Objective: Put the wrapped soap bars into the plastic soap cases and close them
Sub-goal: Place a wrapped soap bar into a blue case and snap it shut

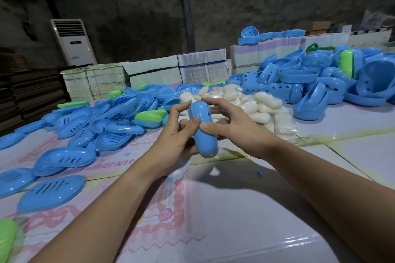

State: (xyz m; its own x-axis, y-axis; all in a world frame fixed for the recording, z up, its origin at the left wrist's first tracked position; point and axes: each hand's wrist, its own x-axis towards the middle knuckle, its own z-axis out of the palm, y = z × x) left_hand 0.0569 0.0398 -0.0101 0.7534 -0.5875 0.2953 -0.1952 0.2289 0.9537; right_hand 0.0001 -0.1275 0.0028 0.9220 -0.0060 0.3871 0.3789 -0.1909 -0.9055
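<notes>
While both hands gripped it above the bench (235, 209), blue soap case (203, 126) shut, long axis running away from the person, left hand (179, 134) and right hand (230, 128) curled round its sides, wrapped soap bars (252, 104) heaped just behind.

Bare forearms — no sleeves, no rings

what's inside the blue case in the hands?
Cannot tell: the blue case looks closed, gripped by the left hand and right hand, so its shell hides any soap inside.
</notes>
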